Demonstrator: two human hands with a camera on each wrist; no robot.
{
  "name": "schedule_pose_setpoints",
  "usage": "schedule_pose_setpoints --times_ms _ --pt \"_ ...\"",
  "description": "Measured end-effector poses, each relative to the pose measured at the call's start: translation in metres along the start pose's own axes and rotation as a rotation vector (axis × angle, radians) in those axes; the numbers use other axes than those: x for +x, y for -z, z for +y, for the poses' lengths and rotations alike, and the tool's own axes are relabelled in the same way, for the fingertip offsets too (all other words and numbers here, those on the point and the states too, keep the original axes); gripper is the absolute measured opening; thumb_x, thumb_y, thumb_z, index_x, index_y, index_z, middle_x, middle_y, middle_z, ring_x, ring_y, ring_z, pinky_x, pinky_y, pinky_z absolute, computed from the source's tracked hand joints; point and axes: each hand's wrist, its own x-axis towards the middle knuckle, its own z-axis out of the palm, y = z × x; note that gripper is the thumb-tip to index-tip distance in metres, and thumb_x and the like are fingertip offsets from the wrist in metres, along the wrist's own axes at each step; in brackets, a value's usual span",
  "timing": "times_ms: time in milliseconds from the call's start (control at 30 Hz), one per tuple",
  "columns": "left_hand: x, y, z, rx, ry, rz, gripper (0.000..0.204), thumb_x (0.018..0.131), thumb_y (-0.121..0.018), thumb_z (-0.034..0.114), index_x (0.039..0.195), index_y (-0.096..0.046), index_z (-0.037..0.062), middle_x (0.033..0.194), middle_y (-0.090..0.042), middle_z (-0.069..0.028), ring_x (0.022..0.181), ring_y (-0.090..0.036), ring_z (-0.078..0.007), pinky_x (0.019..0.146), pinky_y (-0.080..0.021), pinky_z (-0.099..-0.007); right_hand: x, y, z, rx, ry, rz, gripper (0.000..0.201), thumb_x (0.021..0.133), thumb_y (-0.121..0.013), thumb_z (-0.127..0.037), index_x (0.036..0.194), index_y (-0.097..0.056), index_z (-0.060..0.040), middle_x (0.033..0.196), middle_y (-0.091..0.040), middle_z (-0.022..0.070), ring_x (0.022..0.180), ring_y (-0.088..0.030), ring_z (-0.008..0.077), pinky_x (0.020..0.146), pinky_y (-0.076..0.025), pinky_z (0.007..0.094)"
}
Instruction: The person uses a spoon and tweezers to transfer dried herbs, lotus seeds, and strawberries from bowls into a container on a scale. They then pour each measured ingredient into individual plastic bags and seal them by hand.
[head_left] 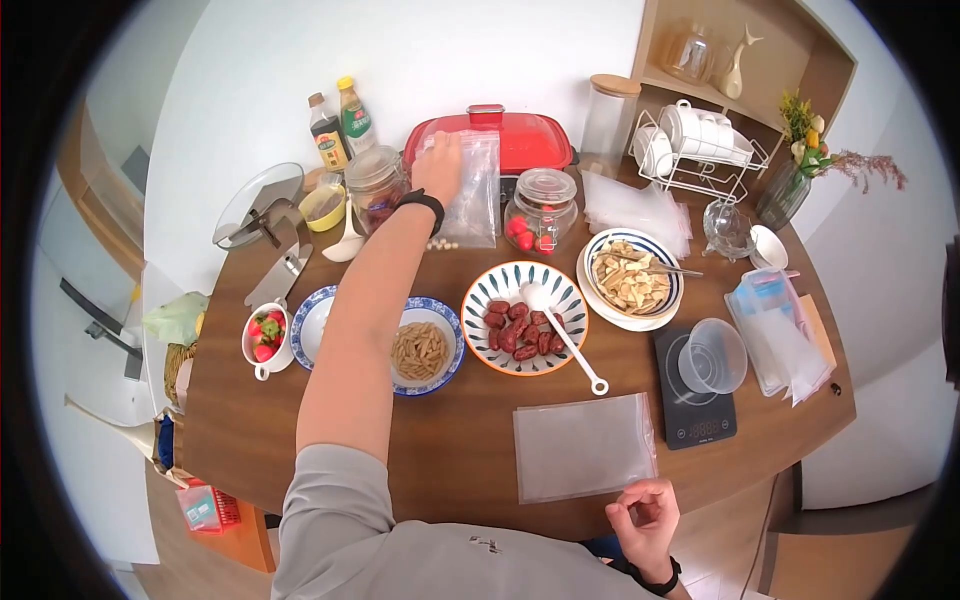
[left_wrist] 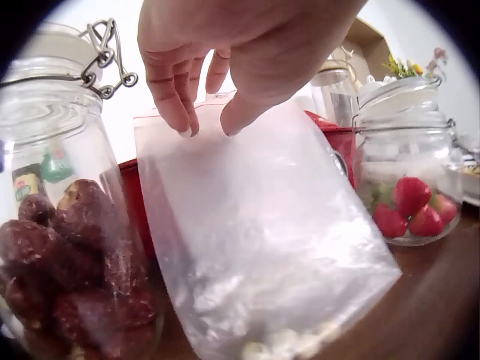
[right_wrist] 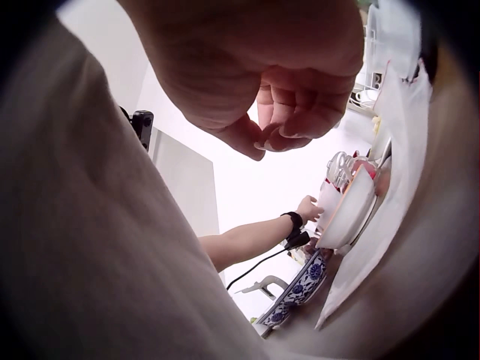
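Observation:
My left hand [head_left: 438, 168] reaches to the top of a clear zip bag [left_wrist: 255, 217]. In the left wrist view its thumb and fingers are apart, fingertips overlapping the bag's upper edge. Small whitish pieces [left_wrist: 289, 345] lie in the bag's bottom. The bag leans upright before a red lidded cooker [head_left: 540, 145], between a jar of dried dates [left_wrist: 75, 255] and a jar of strawberries [head_left: 542, 212]. My right hand [head_left: 645, 522] hangs at the table's front edge, fingers loosely curled and holding nothing. Close to it a flat clear bag [head_left: 585, 450] lies on the table.
Midtable stand a bowl of dates [head_left: 480, 345] with a white spoon [head_left: 575, 355] and a blue-rimmed bowl [head_left: 452, 365] of brown strips. A plate of pale slices [head_left: 632, 283], a black scale [head_left: 695, 415] with a plastic cup and stacked bags [head_left: 775, 340] stand right. A knife [head_left: 285, 270] lies left.

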Motion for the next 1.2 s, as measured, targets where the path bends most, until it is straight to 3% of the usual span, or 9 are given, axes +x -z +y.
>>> schedule_pose_setpoints --times_ms 367,467,533,567,700,767,867,1067,1200 --pt "0.008 0.017 -0.013 0.019 -0.016 -0.028 0.014 0.083 -0.058 0.004 0.097 -0.057 0.0028 0.095 -0.063 -0.0196 0.079 -0.067 -0.0355 0.067 -0.056 -0.0436 0.005 0.001 -0.006 0.025 -0.044 -0.005 0.026 0.083 -0.069 0.006 0.103 -0.054 0.0006 0.078 -0.061 0.0021 0.072 -0.058 0.0074 0.068 -0.046 0.021" --pt "0.005 0.076 -0.003 -0.166 -0.021 -0.036 0.013 0.084 -0.061 0.007 0.096 -0.059 0.0021 0.084 -0.066 -0.0206 0.079 -0.066 -0.0385 0.069 -0.054 -0.0448 0.009 0.002 -0.014 -0.064 -0.042 -0.038 0.013 0.083 -0.07 0.002 0.089 -0.059 -0.0001 0.077 -0.063 0.0042 0.069 -0.058 0.0093 0.064 -0.046 0.0225" --pt "-0.003 0.11 0.003 -0.456 -0.009 0.006 0.011 0.084 -0.064 0.01 0.09 -0.06 0.0012 0.082 -0.066 -0.0206 0.079 -0.064 -0.0396 0.068 -0.052 -0.0453 0.014 0.005 -0.023 -0.188 0.073 -0.24 0.013 0.083 -0.071 -0.001 0.077 -0.06 -0.001 0.074 -0.064 0.0066 0.065 -0.058 0.0129 0.059 -0.045 0.0252" --pt "-0.007 0.123 0.002 -0.483 -0.078 0.065 0.013 0.086 -0.067 0.012 0.09 -0.063 0.0011 0.076 -0.068 -0.0143 0.066 -0.069 -0.0245 0.061 -0.052 -0.0342 0.015 0.006 -0.025 -0.152 0.077 -0.268 0.016 0.083 -0.07 -0.004 0.072 -0.058 -0.0012 0.072 -0.063 0.0084 0.062 -0.058 0.0167 0.056 -0.044 0.0285" --pt "-0.036 0.221 0.019 -0.573 -0.125 0.003 0.014 0.086 -0.067 0.012 0.093 -0.064 0.0005 0.08 -0.069 -0.0106 0.069 -0.068 -0.0187 0.061 -0.052 -0.0315 0.023 0.006 -0.039 -0.26 0.141 -0.317 0.019 0.085 -0.068 -0.006 0.071 -0.057 -0.0012 0.072 -0.063 0.0078 0.063 -0.058 0.0179 0.057 -0.045 0.0296" --pt "-0.059 0.273 0.032 -0.654 -0.154 -0.247 0.015 0.085 -0.068 0.013 0.092 -0.062 0.0013 0.078 -0.066 -0.0121 0.068 -0.066 -0.0242 0.061 -0.051 -0.0333 0.033 -0.002 -0.056 -0.256 0.155 -0.27 0.012 0.085 -0.069 -0.01 0.083 -0.06 -0.0013 0.087 -0.065 0.0101 0.073 -0.06 0.019 0.065 -0.048 0.0294" --pt "-0.096 0.312 0.044 -0.639 -0.423 -0.312 0.009 0.086 -0.066 0.01 0.09 -0.063 0.0032 0.081 -0.064 -0.0089 0.07 -0.062 -0.0239 0.061 -0.05 -0.0324 0.056 -0.01 -0.08 -0.242 0.237 -0.29 0.021 0.083 -0.071 -0.012 0.098 -0.06 -0.0016 0.097 -0.064 0.011 0.079 -0.06 0.02 0.072 -0.049 0.0289" --pt "-0.166 0.326 0.074 -0.711 -0.708 -0.763 0.013 0.086 -0.064 0.014 0.095 -0.061 0.0058 0.084 -0.055 -0.0065 0.072 -0.06 -0.0266 0.059 -0.049 -0.0374 0.091 -0.053 -0.108 -0.328 0.242 -0.578 0.028 0.082 -0.075 -0.027 0.09 -0.063 -0.0021 0.083 -0.065 0.0108 0.07 -0.062 0.0225 0.057 -0.048 0.0346" --pt "-0.191 0.301 0.089 -0.78 -0.741 -0.781 0.016 0.084 -0.066 0.013 0.097 -0.06 0.0048 0.087 -0.055 -0.0071 0.071 -0.06 -0.0265 0.059 -0.049 -0.0369 0.103 -0.074 -0.094 -0.486 0.101 -0.872 0.029 0.084 -0.072 -0.028 0.077 -0.062 -0.0016 0.065 -0.062 0.0107 0.062 -0.063 0.0249 0.054 -0.046 0.037"
